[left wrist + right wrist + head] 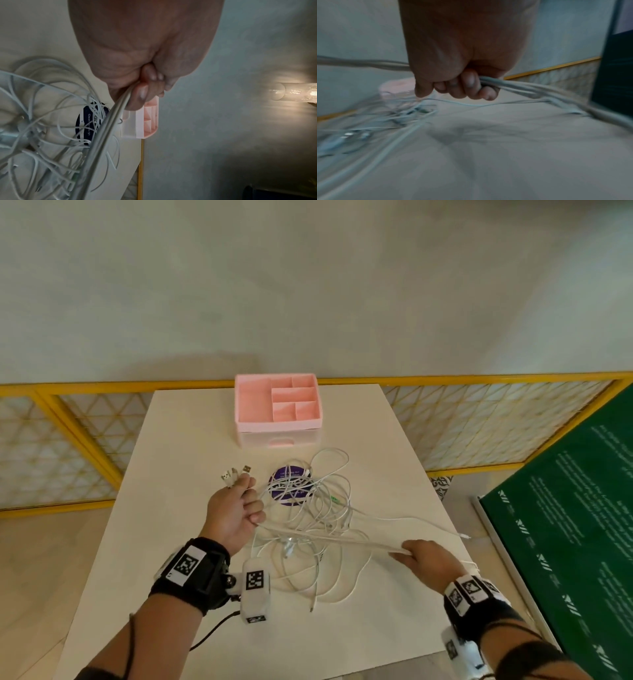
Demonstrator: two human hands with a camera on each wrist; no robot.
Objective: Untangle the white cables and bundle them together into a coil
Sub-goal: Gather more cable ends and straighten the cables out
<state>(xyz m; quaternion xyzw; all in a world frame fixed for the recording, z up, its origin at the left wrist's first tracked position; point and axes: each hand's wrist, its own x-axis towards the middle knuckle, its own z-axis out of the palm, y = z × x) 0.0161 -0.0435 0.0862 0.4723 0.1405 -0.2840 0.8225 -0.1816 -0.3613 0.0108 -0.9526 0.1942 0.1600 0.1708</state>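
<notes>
Left hand (236,510) and right hand (424,559) each gripped the white cables (318,508); pulling the taut span risked tightening the centre-frame tangle.

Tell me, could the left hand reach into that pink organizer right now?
Probably not as things stand: the left hand grips the white cables with their plugs. The path to the pink organizer itself looks free.

Soft dim light; wall lamp (296,93) glare; right wrist view motion-blurred
</notes>
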